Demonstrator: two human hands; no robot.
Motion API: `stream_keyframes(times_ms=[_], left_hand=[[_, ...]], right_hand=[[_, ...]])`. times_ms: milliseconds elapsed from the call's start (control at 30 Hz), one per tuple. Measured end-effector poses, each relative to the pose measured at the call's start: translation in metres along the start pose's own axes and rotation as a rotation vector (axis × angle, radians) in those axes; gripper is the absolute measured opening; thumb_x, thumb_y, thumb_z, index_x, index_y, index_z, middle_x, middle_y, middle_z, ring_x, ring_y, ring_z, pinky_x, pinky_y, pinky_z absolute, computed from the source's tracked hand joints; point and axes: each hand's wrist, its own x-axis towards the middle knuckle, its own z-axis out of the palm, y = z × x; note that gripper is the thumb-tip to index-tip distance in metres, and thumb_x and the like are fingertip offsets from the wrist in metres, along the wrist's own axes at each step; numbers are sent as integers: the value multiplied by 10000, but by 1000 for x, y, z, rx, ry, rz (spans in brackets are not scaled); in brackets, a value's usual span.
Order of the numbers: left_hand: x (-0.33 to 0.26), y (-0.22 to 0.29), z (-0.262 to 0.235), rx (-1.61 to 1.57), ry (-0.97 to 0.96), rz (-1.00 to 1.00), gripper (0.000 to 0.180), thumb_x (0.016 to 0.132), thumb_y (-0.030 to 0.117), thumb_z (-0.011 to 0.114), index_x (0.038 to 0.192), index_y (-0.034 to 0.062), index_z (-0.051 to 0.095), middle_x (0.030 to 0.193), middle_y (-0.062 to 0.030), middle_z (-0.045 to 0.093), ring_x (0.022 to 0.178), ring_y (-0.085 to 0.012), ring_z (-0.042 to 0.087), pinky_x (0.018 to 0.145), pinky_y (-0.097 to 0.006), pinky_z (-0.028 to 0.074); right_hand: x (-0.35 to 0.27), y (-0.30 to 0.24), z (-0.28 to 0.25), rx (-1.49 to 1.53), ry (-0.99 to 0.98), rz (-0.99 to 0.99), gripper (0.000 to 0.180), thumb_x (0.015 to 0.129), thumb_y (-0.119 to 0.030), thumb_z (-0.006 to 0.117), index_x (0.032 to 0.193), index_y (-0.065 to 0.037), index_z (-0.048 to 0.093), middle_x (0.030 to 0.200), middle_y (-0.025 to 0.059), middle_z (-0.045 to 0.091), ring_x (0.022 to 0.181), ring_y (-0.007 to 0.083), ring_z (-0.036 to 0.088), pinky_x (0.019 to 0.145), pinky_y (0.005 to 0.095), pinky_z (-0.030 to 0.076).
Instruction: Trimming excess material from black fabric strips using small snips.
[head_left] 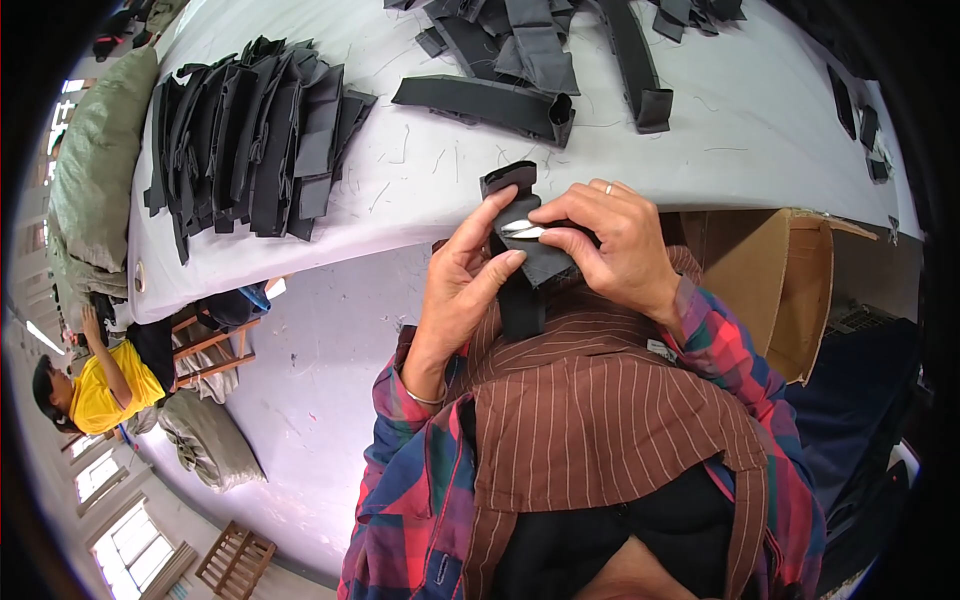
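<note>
The left hand (462, 283) pinches a dark fabric strip (545, 263) between thumb and fingers, the strip hanging below its fingertips; the right hand (622, 242) holds small silver snips (520, 229), blades pointing toward the left hand, over the strip; beyond the left hand, leftward, dark pieces (250, 140) sit stacked on a white table (620, 165)

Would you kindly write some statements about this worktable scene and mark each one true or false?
1. The right hand holds a small shiny tool. True.
2. The left hand is empty. False: the left hand holds a dark fabric piece.
3. A dark fabric pile lies on the left of the white table. True.
4. The cardboard box is on the person's left. False: the cardboard box is on the right.
</note>
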Motion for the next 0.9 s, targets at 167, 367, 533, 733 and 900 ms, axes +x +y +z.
stream_keyframes(times_ms=[167,367,533,733,900], left_hand=[[-1,0,0,20,4,-4,543,865,-39,581,1377,-45,398,1349,-137,479,1215,-172,472,1023,-294,369],[-3,0,-1,13,-3,7,541,863,-43,573,1375,-50,399,1347,-136,482,1207,-171,479,1019,-295,371],[-3,1,0,4,0,7,543,864,-41,578,1377,-47,398,1342,-140,486,1203,-176,483,1016,-297,375],[-4,1,0,-11,-3,5,546,867,-36,589,1378,-42,399,1334,-143,492,1200,-178,486,1014,-296,380],[-4,1,1,3,-5,-1,550,870,-26,593,1383,-36,396,1333,-140,492,1191,-173,489,1007,-295,387]], right_hand=[[-3,-1,0,43,-35,41,104,740,-73,690,843,-64,673,748,63,640,657,249,571,632,339,427],[-2,-1,-7,70,33,62,117,734,-89,701,845,-71,668,756,53,638,668,241,565,632,328,410],[0,-7,-10,-44,-44,-18,137,735,-110,705,860,-71,665,745,51,625,661,235,555,627,330,388],[-3,-5,-4,33,-39,26,121,750,-108,695,859,-66,662,753,49,630,664,230,562,636,327,391],[-3,-6,-2,48,-47,78,95,779,-82,669,866,-46,657,751,64,632,665,224,568,653,322,417]])
